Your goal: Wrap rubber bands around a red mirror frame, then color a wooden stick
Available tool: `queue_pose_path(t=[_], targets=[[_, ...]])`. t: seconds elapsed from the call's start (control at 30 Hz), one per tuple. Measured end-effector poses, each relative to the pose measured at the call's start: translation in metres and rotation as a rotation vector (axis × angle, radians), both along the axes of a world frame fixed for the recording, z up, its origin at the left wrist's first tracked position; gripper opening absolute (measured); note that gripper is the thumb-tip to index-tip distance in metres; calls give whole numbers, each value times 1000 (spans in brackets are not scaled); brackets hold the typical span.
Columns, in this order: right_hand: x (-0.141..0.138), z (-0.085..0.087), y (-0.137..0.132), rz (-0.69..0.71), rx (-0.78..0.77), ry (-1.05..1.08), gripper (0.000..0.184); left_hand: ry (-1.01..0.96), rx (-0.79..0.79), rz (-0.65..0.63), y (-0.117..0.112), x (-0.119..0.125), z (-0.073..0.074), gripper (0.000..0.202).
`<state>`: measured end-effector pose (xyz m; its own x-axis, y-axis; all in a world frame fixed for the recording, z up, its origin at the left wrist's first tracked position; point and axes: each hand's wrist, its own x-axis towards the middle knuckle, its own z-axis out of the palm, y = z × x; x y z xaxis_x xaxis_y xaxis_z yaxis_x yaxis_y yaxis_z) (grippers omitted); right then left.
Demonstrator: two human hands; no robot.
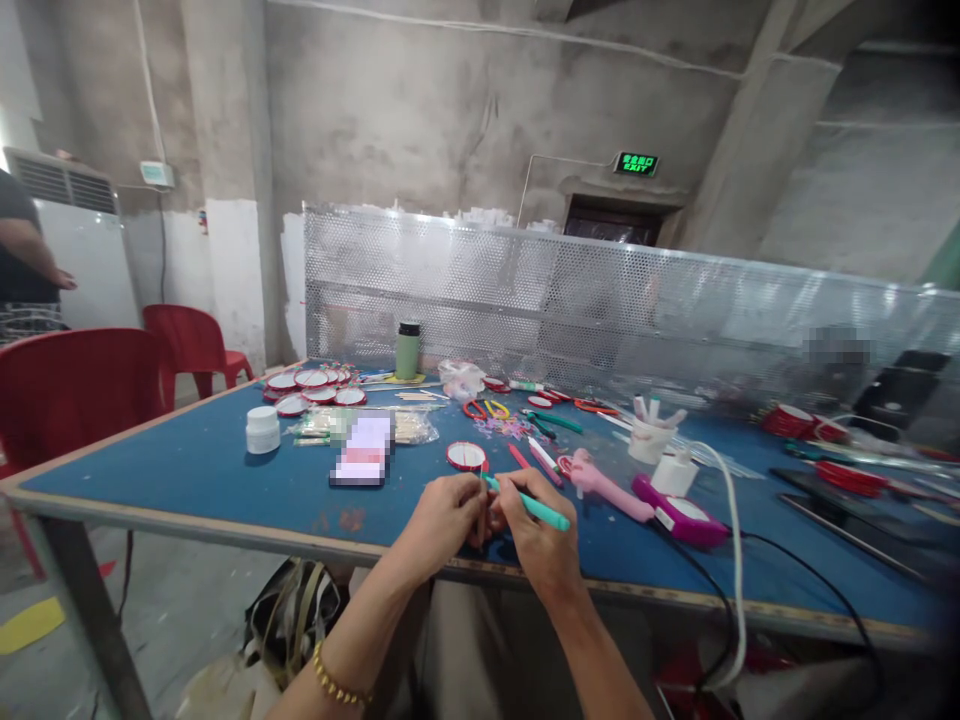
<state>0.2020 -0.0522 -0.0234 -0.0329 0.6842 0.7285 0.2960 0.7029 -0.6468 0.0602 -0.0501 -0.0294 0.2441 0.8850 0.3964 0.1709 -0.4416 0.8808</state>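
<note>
My right hand [538,530] grips a teal marker pen [544,513], its tip end pointing left towards my left hand. Close beside it, my left hand [448,515] is closed in a pinch near the table's front edge; what sits between its fingers is mostly hidden. Just beyond the hands is a small round white disc with a red rim [466,456]. A bit of red shows by the pen's tip end. To the right of the disc lie a red pen [523,463] and a white-and-red pen [545,461].
A phone [362,450], a white jar [262,430] and bagged sticks [412,427] lie left. More red-rimmed discs [319,395] are piled behind, near a green bottle [408,352]. Rightward are a pink glue gun [611,488], a purple device [679,515], a pen cup [651,438] and cables.
</note>
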Motion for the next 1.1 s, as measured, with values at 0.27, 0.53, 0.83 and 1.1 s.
queue_pose_path(t=[0.27, 0.53, 0.83, 1.1], targets=[[-1, -1, 1, -14, 17, -29, 20, 13, 4, 5, 0, 1, 1, 30], [0, -2, 1, -7, 8, -16, 19, 18, 7, 8, 0, 1, 0, 30], [-1, -3, 1, 2, 8, 17, 19, 6, -20, 4, 1, 1, 0, 29], [-1, 0, 0, 9, 11, -3, 20, 0, -18, 1, 2, 1, -1, 27]])
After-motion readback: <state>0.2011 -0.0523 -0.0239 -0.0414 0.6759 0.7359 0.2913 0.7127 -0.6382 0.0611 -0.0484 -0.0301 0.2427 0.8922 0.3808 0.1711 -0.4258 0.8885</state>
